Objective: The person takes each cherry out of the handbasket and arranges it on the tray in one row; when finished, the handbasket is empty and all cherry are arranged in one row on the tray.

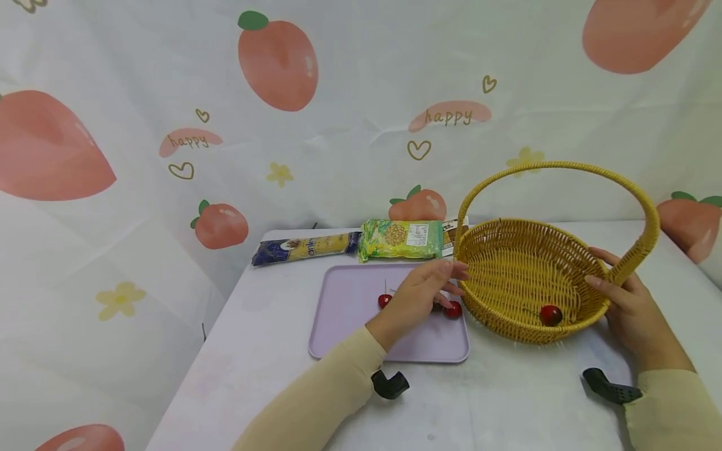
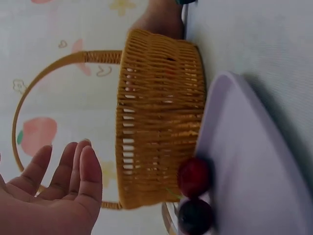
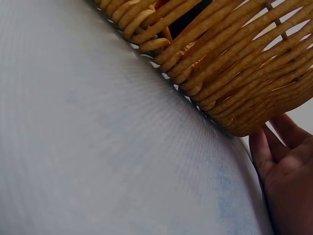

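Note:
A yellow wicker basket (image 1: 524,269) with a tall arched handle stands right of centre, one red cherry (image 1: 551,315) inside it. My right hand (image 1: 634,307) holds the basket's right side, its thumb over the rim; in the right wrist view its fingers (image 3: 264,147) lie against the outer weave. Over the lilac tray (image 1: 344,319), my left hand (image 1: 414,294) has loosely bent fingers near the basket's left rim. It holds nothing in the left wrist view. On the tray lie a red cherry (image 1: 385,300), another red cherry (image 2: 194,177) and a dark cherry (image 2: 195,216), partly hidden in the head view.
Behind the tray lie a blue and yellow long packet (image 1: 307,247) and a green and yellow bag (image 1: 400,239). Another package (image 1: 449,235) is partly covered by the bag and basket. A fruit-printed cloth (image 1: 338,156) hangs at the back of the white table (image 1: 242,376).

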`<state>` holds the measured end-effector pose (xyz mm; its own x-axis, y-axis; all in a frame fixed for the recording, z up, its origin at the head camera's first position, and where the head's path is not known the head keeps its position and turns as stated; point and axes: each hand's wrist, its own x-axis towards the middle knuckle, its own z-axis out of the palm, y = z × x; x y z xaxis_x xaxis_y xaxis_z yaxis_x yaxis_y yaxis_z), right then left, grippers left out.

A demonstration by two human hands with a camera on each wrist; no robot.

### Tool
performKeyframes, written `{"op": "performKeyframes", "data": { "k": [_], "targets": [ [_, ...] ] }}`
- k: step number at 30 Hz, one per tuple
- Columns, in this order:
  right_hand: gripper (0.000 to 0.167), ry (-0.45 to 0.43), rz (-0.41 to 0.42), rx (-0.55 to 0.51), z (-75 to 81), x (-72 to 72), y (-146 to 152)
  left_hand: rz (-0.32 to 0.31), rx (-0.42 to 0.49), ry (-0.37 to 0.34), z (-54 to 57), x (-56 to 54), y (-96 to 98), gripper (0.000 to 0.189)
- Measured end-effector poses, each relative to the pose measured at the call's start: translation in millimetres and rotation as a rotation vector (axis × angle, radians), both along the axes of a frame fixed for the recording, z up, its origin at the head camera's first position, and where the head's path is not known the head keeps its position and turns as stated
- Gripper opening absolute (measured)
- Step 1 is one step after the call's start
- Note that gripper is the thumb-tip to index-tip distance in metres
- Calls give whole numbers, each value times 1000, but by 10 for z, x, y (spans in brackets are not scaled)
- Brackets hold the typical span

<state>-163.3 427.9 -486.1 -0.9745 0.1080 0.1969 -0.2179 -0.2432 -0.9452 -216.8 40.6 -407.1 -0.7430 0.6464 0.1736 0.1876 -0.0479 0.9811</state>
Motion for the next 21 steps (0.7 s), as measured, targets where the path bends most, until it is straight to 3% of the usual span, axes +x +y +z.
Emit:
{"op": "performKeyframes", "data": {
  "k": [5, 12, 21],
  "targets": [
    [56, 3, -6, -7, -1, -6, -5, -47, 3, 34, 79, -51, 284, 49],
    [56, 24, -2, -6, -12, 1, 0, -102, -52, -2, 134, -116, 710, 45],
    [57, 31, 24, -18, -34, -21, 18, -56, -395, 103, 104, -224, 1182, 37]
  ]
}}
